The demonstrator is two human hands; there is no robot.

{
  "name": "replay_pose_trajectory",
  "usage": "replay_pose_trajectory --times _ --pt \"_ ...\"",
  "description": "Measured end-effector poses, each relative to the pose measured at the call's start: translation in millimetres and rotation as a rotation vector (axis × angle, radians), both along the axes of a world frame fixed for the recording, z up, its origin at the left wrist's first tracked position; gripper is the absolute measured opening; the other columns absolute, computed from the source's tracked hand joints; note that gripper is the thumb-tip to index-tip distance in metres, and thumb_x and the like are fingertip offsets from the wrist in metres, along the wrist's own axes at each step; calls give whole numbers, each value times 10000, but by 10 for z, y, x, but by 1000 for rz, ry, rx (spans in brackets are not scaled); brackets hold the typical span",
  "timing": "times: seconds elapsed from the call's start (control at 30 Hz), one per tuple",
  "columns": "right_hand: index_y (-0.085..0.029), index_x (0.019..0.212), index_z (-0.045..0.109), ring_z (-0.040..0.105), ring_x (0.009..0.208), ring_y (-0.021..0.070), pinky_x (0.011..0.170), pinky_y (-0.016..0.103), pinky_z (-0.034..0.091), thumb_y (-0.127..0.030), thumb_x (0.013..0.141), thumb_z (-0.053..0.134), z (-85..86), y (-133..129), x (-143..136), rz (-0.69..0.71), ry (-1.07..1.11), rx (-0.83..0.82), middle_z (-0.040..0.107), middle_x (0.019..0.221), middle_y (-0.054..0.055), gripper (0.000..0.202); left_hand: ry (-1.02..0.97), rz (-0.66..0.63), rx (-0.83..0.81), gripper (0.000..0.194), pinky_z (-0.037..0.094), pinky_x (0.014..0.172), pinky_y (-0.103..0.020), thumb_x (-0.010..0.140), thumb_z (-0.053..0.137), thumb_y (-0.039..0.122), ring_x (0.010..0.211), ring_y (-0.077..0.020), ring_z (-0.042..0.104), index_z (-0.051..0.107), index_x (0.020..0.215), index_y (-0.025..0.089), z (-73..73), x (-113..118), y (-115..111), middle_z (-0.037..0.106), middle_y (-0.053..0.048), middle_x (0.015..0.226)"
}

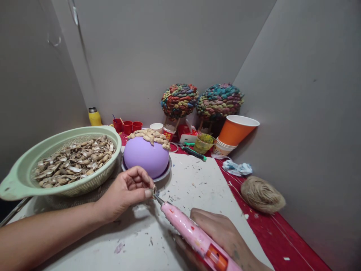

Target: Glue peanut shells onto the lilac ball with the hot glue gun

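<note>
My right hand [222, 233] is wrapped round a pink hot glue gun [187, 227] whose metal nozzle points up and left. At the nozzle's tip, my left hand [129, 190] pinches a small peanut shell [154, 191] between thumb and fingers; most of it is hidden. Just beyond my left hand, a purple balloon [146, 158] rests in a shallow grey dish [168, 171]. Peanut shells [152, 136] cover the balloon's top in a cap. To the left stands a pale green colander [98, 131] holding many loose peanut shells [76, 160].
Behind are two colourful shell-covered balls [179, 101], red cups [128, 127], a yellow bottle [94, 116], green-handled pliers [194, 152] and an orange paper cup [235, 130]. A twine ball [263, 194] and a crumpled blue-white cloth [237, 167] lie right, on the red cloth. Grey walls enclose the table.
</note>
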State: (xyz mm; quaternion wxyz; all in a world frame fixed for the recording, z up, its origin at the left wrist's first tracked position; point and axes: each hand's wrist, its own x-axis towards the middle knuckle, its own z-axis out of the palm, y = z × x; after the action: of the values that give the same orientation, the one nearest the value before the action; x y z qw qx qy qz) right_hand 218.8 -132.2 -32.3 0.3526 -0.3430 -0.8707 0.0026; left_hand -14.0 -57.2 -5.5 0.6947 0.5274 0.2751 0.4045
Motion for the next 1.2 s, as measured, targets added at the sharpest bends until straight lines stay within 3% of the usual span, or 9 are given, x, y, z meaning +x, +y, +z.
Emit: replay_pose_trajectory --times 0.47,0.73,1.2 --pt "-223 694 396 318 496 95 461 257 211 -154 895 511 54 -12 -18 8 -43 6 334 605 -69 241 25 27 60 232 428 674 -178 741 769 176 728 -75 562 552 824 165 7 -1 -2 646 13 803" --pt "-207 669 445 366 497 99 467 272 210 -153 896 518 2 -26 -4 -6 -59 43 373 587 -62 244 23 66 70 233 433 683 -177 732 774 166 728 -72 564 557 815 168 4 5 -8 646 20 800" --pt "-208 660 455 353 486 98 458 267 233 -168 894 515 -26 -16 15 -20 -101 18 387 590 -57 244 -31 83 -58 235 447 691 -194 710 776 156 708 -81 561 563 809 174 23 13 -2 640 17 803"
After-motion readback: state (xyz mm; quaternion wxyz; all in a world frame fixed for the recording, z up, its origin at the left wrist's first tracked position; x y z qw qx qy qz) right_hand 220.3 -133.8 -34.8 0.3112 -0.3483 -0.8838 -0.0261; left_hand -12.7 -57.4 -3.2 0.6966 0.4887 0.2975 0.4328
